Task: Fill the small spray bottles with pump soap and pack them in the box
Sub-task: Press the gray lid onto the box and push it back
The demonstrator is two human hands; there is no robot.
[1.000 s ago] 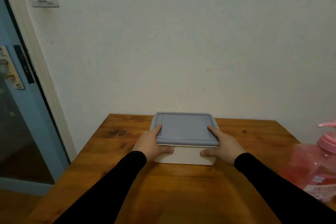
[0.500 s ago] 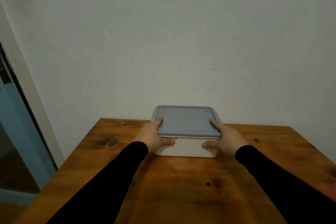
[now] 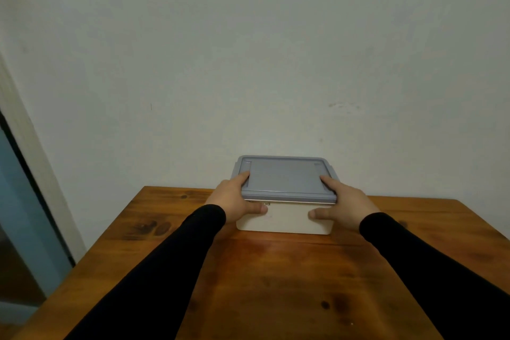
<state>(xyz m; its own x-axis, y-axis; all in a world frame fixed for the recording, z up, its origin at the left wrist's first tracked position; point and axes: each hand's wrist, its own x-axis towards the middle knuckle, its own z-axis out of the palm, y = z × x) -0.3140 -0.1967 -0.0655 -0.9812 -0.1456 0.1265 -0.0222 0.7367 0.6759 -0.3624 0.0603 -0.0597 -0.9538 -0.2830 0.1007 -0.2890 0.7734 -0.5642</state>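
A white box [image 3: 287, 219] with a grey-blue lid [image 3: 285, 176] stands near the far edge of the wooden table [image 3: 276, 279], close to the wall. My left hand [image 3: 234, 200] grips its left side, index finger on the lid and thumb on the front wall. My right hand [image 3: 345, 203] grips the right side the same way. The lid lies flat on the box, so its contents are hidden. No spray bottles or pump soap show in view.
A pale wall [image 3: 262, 63] rises right behind the table. At the left stand a door frame [image 3: 33, 151] and a blue door [image 3: 19, 201]. Dark knots mark the tabletop.
The box has moved a little farther from me toward the wall, both hands still on it. My view swung right then left; the pink bottle at the right edge is out of sight.
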